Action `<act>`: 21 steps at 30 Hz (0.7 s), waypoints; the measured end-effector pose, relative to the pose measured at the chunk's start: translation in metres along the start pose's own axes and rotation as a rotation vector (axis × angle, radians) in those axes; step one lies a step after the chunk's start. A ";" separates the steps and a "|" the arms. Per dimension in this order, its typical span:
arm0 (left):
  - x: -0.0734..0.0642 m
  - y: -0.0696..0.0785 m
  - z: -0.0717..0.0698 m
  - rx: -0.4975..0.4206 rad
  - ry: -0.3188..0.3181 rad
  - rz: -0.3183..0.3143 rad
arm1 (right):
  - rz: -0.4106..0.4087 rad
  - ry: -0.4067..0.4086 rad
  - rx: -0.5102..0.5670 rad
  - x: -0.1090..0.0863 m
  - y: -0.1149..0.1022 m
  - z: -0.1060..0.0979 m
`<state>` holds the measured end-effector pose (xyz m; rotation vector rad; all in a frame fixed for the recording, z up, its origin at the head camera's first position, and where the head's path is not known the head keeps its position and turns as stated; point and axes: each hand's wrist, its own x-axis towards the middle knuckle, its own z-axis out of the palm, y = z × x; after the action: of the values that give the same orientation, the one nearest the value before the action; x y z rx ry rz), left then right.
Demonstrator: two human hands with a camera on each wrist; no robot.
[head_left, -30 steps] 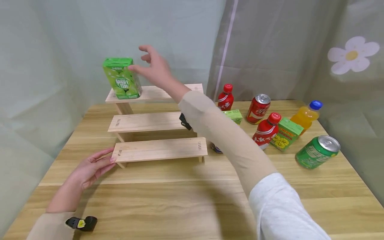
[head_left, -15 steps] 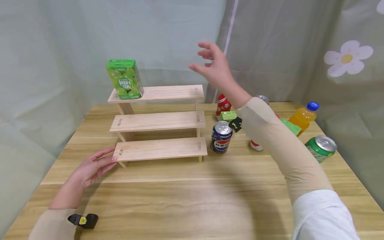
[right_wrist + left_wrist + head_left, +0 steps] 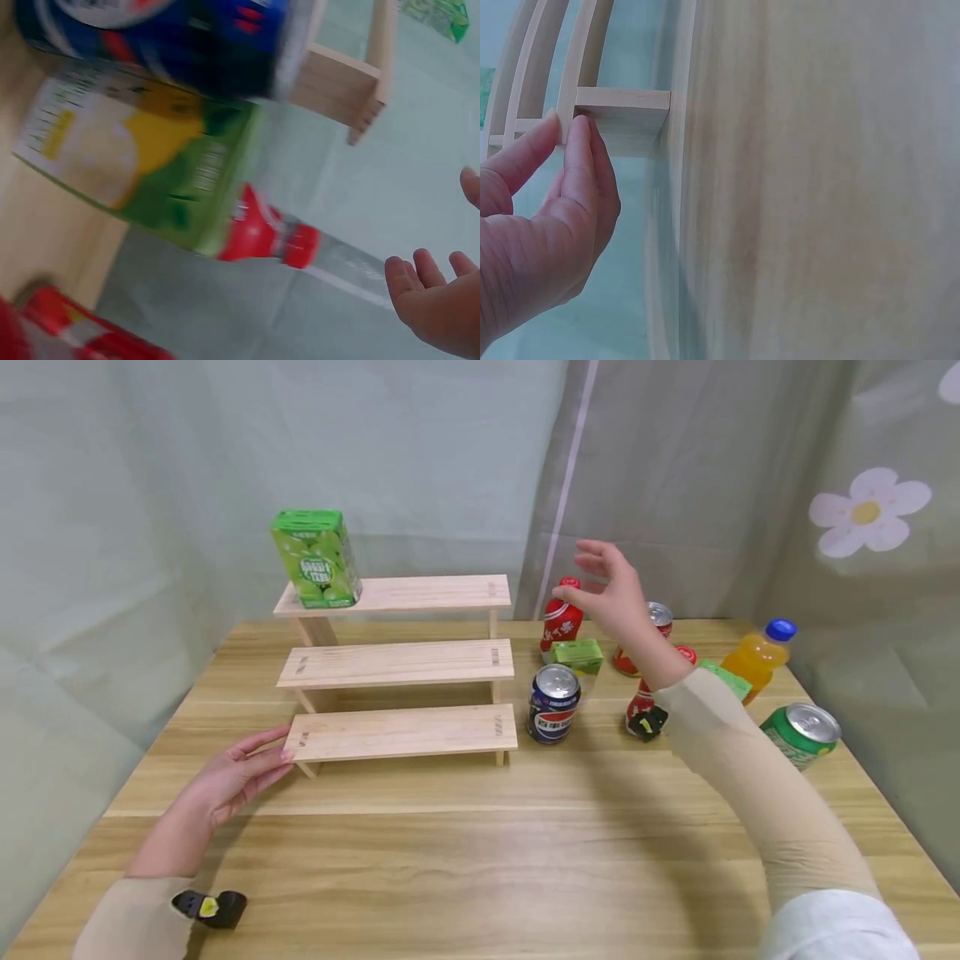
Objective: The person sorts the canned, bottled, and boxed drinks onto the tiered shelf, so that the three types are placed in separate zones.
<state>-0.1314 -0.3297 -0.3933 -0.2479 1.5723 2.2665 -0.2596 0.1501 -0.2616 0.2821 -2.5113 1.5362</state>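
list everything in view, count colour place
table: 1, tan, underneath
tiered stand: 1, tan, table's left
shelved carton: 1, green, top tier
other cartons: 2, green, table's right
bottles: 2, red, table's right
juice bottle: 1, orange, table's right
blue can: 1, blue, beside stand
red can: 1, red, table's right
green can: 1, green, table's right
fabric: count unclear, grey-green, around table
flowers: 2, white, on fabric
sleeves: 2, beige, forearms
wrist devices: 2, black, on sleeves
left hand: 1, pinching lowest tier
right hand: 1, above table
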 end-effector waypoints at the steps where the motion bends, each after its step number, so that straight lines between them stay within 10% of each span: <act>1: 0.000 0.000 0.000 -0.001 -0.005 0.001 | 0.007 -0.002 -0.004 -0.003 0.006 0.000; 21: 0.003 -0.002 -0.003 -0.025 -0.038 0.005 | 0.142 -0.128 -0.049 -0.037 0.081 0.006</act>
<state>-0.1331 -0.3316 -0.3972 -0.2067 1.5284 2.2820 -0.2445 0.1835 -0.3430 0.2046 -2.7171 1.5501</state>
